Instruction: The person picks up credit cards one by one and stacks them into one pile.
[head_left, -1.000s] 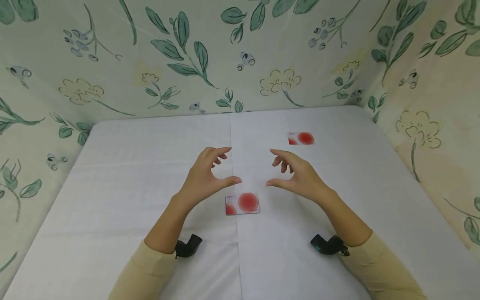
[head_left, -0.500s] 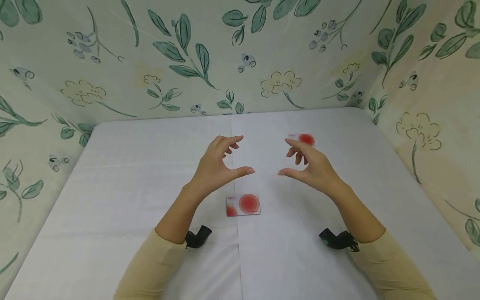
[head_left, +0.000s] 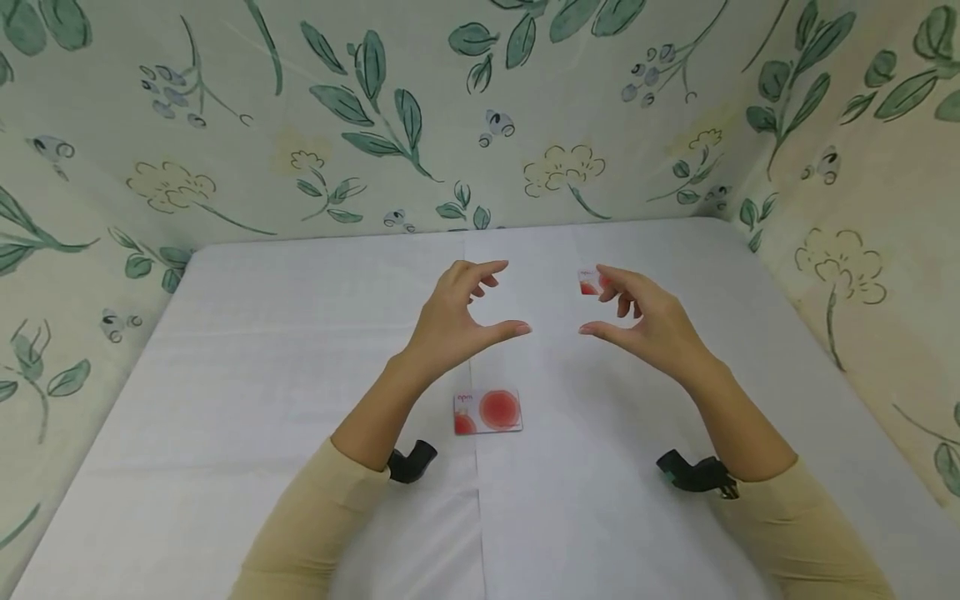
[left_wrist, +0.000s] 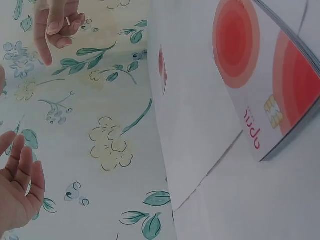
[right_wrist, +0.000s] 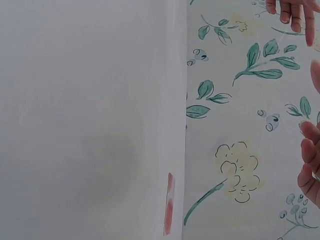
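Observation:
My left hand (head_left: pixel 461 315) hovers over the white table with its thumb and fingers spread in a wide C, holding nothing. Facing it, my right hand (head_left: pixel 654 323) has the same curved, spread shape and is also free of any object. Between the arms, nearer the front, lies what looks like a thin stack of bank cards (head_left: pixel 487 412), white with red circles; the left wrist view shows its chip and layered edge. Farther back to the right, a similar card (head_left: pixel 588 283) lies flat, partly covered by my right fingers in the head view.
A white cloth with a seam down the middle covers the table (head_left: pixel 247 358). Patterned fabric walls (head_left: pixel 420 108) rise at the back and on both sides. A black camera mount (head_left: pixel 412 461) sits on the left wrist, another (head_left: pixel 693 473) on the right.
Both hands have moved forward and to the right, keeping their spread shape and roughly the same gap. The right fingers now overlap the far card in view. The cards have not moved.

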